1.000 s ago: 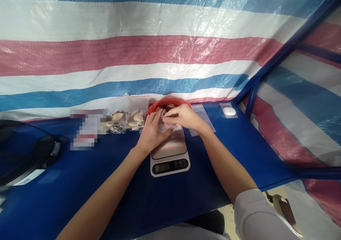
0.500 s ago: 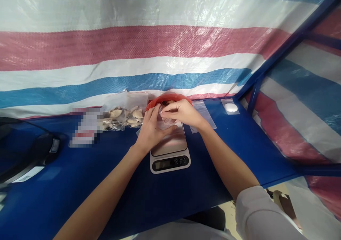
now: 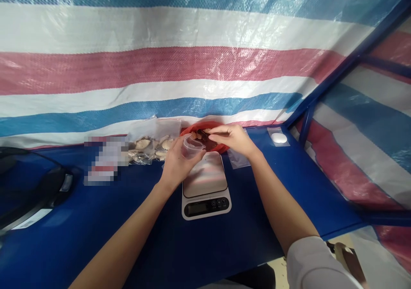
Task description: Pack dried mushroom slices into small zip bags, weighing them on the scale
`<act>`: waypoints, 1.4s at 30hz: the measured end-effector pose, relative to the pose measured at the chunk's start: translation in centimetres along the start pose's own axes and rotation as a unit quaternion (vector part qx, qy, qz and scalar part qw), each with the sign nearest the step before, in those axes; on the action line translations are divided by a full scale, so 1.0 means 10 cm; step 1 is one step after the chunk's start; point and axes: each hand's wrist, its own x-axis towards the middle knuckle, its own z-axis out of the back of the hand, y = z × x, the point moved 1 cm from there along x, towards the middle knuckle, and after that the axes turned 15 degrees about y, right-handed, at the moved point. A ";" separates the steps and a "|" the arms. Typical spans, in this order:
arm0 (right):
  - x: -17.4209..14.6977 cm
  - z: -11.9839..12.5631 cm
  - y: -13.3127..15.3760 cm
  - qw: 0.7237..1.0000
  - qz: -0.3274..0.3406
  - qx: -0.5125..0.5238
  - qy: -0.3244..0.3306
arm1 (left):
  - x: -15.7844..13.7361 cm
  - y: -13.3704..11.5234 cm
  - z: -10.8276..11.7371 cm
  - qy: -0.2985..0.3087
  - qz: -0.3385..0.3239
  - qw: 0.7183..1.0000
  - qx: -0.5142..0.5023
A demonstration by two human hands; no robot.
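Note:
My left hand [image 3: 178, 160] is wrapped round a clear plastic cup [image 3: 192, 147], above the back left of the scale. Behind the cup lies a red plastic bag [image 3: 221, 147] with brown dried slices [image 3: 198, 135] inside. Over the bag's mouth is my right hand [image 3: 234, 138], with thumb and fingers a little apart; nothing shows between them. The white kitchen scale [image 3: 205, 175] has a bare metal plate, and its display looks blank.
Clear bags of pale dried slices [image 3: 143, 145] stand left of the hands. A flat zip bag [image 3: 239, 159] lies right of the scale. Farther right is a white oval object [image 3: 278, 138] on a small bag. Black headgear [image 3: 48, 190] sits at left on the blue table [image 3: 253, 220].
My right hand has moved from the cup to the right, over the red bag, and its fingers have parted. The cup in my left hand shows more. The view has tilted up slightly.

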 end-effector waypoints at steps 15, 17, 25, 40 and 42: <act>0.37 -0.23 -0.11 0.918 -0.189 -0.341 0.071 | 0.05 0.04 0.12 -0.008 0.011 1.000 0.026; 0.45 -0.30 -0.12 0.901 -0.216 -0.368 0.079 | 0.04 0.03 0.11 -0.001 0.009 1.000 0.028; 0.65 -0.44 -0.19 0.873 -0.290 -0.379 0.100 | 0.04 0.07 0.09 0.004 -0.020 1.000 0.021; 0.46 -0.38 -0.15 0.922 -0.222 -0.316 0.036 | 0.07 0.08 0.10 0.012 -0.016 1.000 0.008; 0.43 -0.33 -0.15 0.940 -0.195 -0.277 0.025 | 0.07 0.07 0.11 0.015 -0.015 1.000 0.013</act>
